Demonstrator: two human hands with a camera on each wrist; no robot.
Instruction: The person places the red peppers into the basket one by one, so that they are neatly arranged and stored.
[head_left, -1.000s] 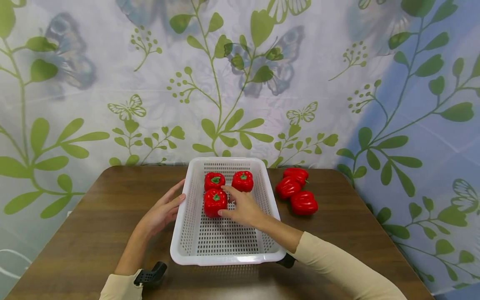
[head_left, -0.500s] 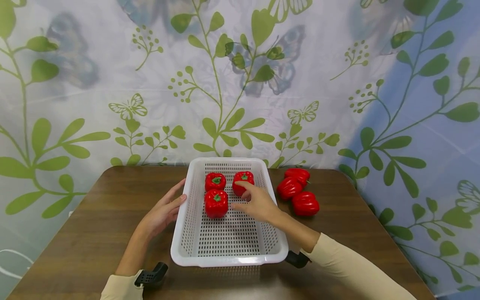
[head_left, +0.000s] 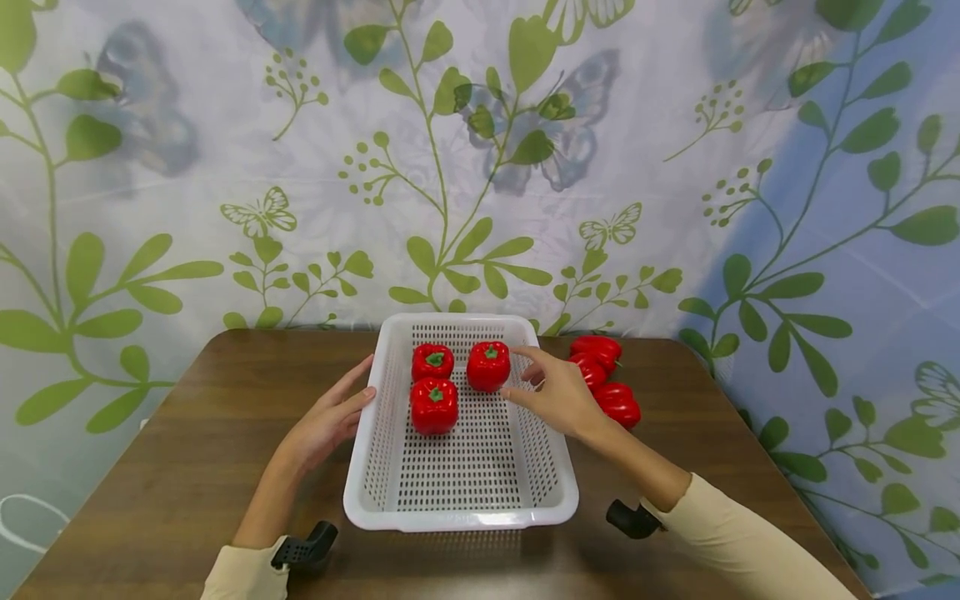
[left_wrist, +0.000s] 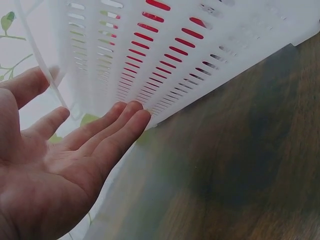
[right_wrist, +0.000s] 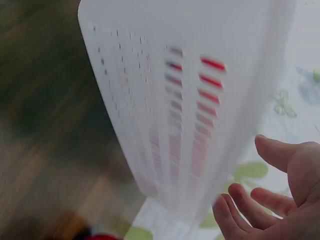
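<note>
A white perforated plastic basket (head_left: 461, 521) stands on the table with three red bell peppers inside: one at the back left (head_left: 432, 362), one in front of that pepper (head_left: 433, 408), and one at the back right (head_left: 488, 367). My left hand (head_left: 327, 422) touches the basket's left side; in the left wrist view its straight fingers (left_wrist: 115, 135) lie against the slotted wall. Over the basket's right rim reaches my right hand (head_left: 557, 390), thumb and fingers spread, nothing between them. Its fingertips are just right of the back right pepper.
Several more red bell peppers lie in a cluster on the brown wooden table (head_left: 187, 467), right of the basket; the nearest pepper (head_left: 618, 405) is partly covered by my right forearm. A leaf-patterned cloth (head_left: 300, 167) hangs behind the table's back edge.
My right hand has drawn away from the front left pepper and moved right across the basket to its right rim. The left hand stays at the left side.
</note>
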